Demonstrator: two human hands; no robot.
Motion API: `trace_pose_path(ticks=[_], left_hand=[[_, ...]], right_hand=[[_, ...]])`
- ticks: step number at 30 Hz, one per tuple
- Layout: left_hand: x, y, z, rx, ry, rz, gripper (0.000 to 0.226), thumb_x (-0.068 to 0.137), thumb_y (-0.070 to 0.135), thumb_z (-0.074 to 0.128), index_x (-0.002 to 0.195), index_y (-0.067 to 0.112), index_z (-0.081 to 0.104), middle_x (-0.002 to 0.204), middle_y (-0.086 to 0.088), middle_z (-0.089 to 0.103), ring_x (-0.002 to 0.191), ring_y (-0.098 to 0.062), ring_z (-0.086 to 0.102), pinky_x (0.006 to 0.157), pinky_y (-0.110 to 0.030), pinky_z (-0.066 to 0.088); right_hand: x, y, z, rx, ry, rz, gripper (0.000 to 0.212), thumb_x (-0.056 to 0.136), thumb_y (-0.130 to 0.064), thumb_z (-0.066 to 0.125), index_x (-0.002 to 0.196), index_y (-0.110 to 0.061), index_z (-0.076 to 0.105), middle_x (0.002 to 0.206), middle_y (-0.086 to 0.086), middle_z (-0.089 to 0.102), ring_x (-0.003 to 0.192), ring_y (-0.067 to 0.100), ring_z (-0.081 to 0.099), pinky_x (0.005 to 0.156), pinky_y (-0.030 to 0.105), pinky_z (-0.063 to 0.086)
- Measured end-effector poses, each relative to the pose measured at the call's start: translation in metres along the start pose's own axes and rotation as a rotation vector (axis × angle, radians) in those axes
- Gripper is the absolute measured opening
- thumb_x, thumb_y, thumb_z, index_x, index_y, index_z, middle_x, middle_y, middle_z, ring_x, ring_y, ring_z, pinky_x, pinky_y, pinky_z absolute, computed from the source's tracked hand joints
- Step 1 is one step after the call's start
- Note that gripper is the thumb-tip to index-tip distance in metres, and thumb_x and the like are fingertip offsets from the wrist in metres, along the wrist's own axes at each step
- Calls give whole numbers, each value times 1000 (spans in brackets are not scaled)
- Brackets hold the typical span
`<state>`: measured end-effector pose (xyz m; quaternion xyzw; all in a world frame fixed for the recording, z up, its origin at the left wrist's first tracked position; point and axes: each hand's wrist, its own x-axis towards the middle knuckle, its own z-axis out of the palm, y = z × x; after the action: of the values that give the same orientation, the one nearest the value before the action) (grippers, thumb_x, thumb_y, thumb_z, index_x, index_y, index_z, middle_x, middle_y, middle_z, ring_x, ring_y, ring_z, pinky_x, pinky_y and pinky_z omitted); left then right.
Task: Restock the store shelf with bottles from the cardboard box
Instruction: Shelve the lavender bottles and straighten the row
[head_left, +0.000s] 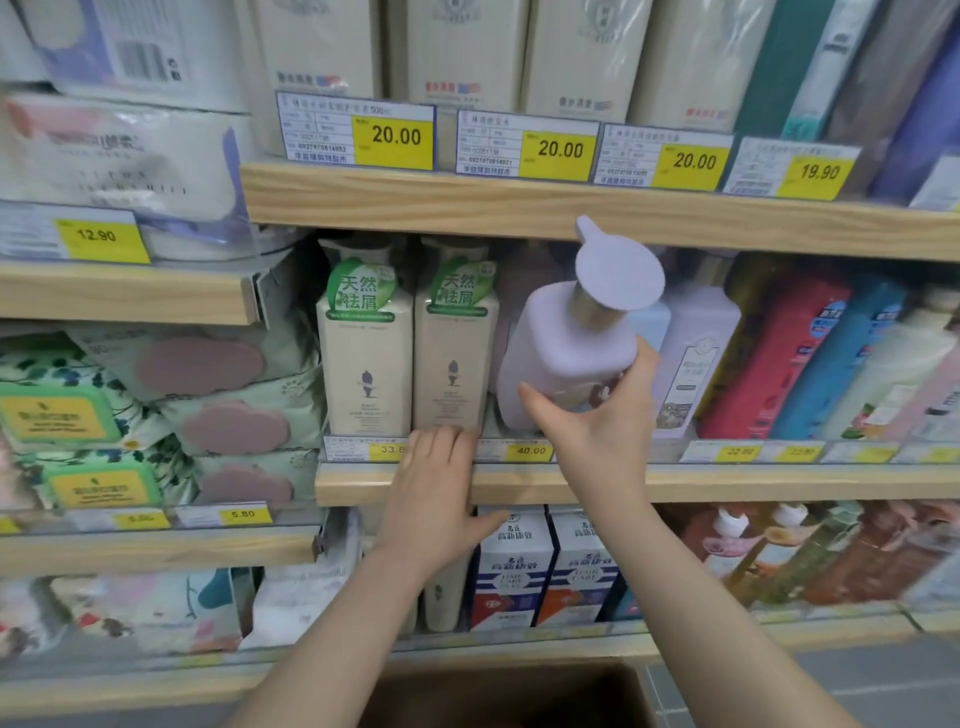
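Lavender pump bottle (566, 353) tilts into the wooden shelf (727, 480), right hand (597, 415) gripping its base; left hand (441, 483) rests flat, fingers relaxed, on the shelf edge beside cream bottles (405, 353).

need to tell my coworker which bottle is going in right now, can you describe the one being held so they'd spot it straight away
Find the middle wooden shelf with the yellow 40.00 price tag on its front edge. Just above that tag, the right hand grips a lilac pump bottle, tilted, beside two cream bottles with green labels. It is the only one off the upright, with a flat round lilac pump top.
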<state>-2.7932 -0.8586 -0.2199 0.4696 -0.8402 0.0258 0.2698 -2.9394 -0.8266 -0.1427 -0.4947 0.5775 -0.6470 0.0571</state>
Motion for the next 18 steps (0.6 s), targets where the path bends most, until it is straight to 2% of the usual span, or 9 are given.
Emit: trace_pose_path(ticks=[2,6,10,14,16,18], left_hand=[[0,-1,2,-8,14,-5,84,61,64,67,126,14,46,114,-2,50,109,-22,42,104,-36,34],[1,1,6,-3,22,-19,87,56,65,69,123,13,46,110,-1,49,106,-21,43,104,-38,34],[0,0,8,10,30,-24,90,54,66,70,123,13,45,111,-2,50,106,-21,41,103,-38,36],[1,0,9,19,30,-23,92,54,68,69,124,13,44,112,-1,49,107,-20,40,104,-37,35],[1,0,9,16,18,-23,93,55,69,68,125,13,43,113,-1,49,108,-20,40,104,-35,31],[1,0,9,17,11,-22,92,55,69,67,124,13,43,112,-1,48,108,-21,40,103,-34,30]], right_hand=[[-1,4,7,-40,-2,15,79,56,-44,77,120,-35,33,99,-27,51,91,4,53,76,32,47],[-9,8,17,-150,-4,31,86,56,-49,75,125,-36,26,113,-14,51,103,13,54,79,37,48],[-12,9,22,-204,-31,42,87,61,-44,76,129,-33,23,123,-4,50,106,21,54,81,44,49],[3,6,26,-267,-61,78,98,64,-44,73,138,-32,9,120,4,56,102,27,58,81,47,50],[15,3,30,-308,-99,83,105,67,-42,72,142,-29,0,119,7,58,102,31,59,81,45,50],[22,0,34,-390,-100,37,109,69,-41,73,145,-23,-2,125,10,49,101,37,58,74,36,45]])
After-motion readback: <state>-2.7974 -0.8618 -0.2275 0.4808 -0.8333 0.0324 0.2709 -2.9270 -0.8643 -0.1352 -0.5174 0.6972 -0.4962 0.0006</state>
